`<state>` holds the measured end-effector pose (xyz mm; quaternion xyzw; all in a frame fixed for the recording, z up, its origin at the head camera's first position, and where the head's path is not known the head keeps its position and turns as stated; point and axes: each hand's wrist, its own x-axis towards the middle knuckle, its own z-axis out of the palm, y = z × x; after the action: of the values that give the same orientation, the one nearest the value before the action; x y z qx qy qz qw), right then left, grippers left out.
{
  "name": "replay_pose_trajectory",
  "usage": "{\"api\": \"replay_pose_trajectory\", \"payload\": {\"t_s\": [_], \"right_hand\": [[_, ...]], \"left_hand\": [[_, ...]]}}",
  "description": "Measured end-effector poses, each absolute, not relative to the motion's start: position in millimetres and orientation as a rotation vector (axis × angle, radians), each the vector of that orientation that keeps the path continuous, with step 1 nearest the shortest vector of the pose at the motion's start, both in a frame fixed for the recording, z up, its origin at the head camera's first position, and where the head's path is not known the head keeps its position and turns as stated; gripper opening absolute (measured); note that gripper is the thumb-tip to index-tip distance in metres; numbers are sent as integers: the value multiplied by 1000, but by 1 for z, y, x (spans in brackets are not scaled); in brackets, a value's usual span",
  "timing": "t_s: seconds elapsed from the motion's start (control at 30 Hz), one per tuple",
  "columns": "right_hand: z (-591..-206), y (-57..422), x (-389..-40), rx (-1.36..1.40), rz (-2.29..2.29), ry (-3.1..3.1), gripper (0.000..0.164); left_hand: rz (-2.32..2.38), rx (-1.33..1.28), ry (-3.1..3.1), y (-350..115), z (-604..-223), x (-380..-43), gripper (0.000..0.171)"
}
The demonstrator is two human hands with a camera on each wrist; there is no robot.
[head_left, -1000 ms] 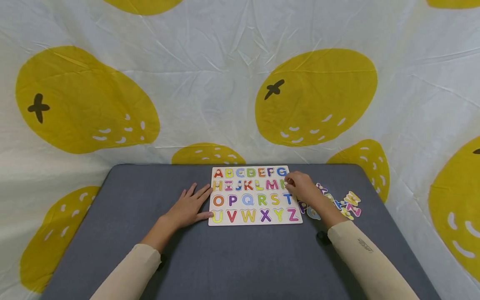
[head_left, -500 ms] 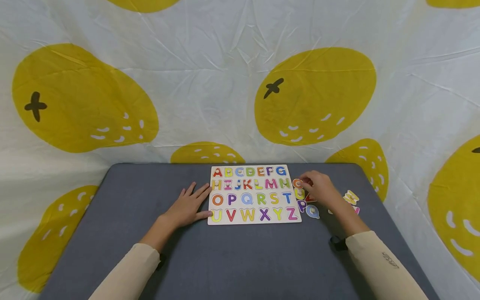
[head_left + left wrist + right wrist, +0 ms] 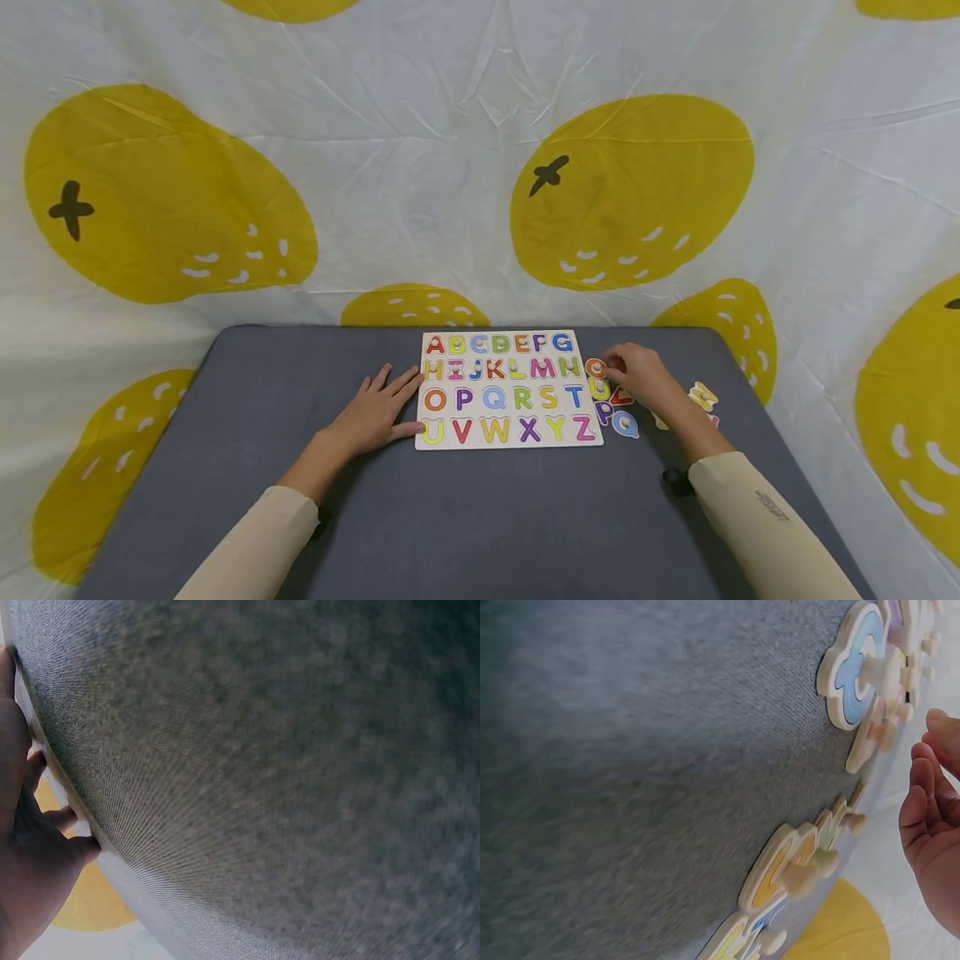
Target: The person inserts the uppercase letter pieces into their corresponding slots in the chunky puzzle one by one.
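My left hand [image 3: 371, 421] lies flat, fingers spread, with fingertips and thumb on the left edge of the alphabet puzzle board [image 3: 517, 414]. Pieces with knobs fill the upper rows, including a green N [image 3: 570, 367]. My right hand [image 3: 641, 372] hovers right of the board, its fingertips beside an orange letter O piece [image 3: 592, 369]. In the right wrist view its fingers curl loosely, the thumb near the index finger, and nothing shows between them. Below the O lie a yellow U [image 3: 598, 389], a purple P [image 3: 603, 412], a blue Q [image 3: 625, 424] and a red piece [image 3: 620, 397].
More loose letters, including a yellow one [image 3: 702, 396], lie right of my right hand, partly hidden by the wrist. Their wooden knobs stand up in the right wrist view. Behind the grey table [image 3: 480, 517] hangs a white curtain [image 3: 420, 208] with yellow fruit prints.
My right hand has moved right from the N at the board's edge to the loose O, uncovering the N. Over the last half second it has barely shifted. My left hand stays put.
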<state>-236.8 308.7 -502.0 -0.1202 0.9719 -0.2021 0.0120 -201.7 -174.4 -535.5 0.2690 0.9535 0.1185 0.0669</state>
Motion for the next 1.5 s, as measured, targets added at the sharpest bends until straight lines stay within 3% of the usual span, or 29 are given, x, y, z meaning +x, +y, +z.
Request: {"api": "replay_pose_trajectory", "payload": {"t_s": [0.4,0.73,1.5], "right_hand": [[-514,296,-249,-353,-520,3041,19],[-500,284,-246,-375,-608,3074,17],[-499,161,-242,-825,-736,2948,9]], "left_hand": [[367,816,2872,-172,-537,-202,92],[356,799,2877,-175,-540,-205,92],[354,805,2880,-175,-540,-203,92]]}}
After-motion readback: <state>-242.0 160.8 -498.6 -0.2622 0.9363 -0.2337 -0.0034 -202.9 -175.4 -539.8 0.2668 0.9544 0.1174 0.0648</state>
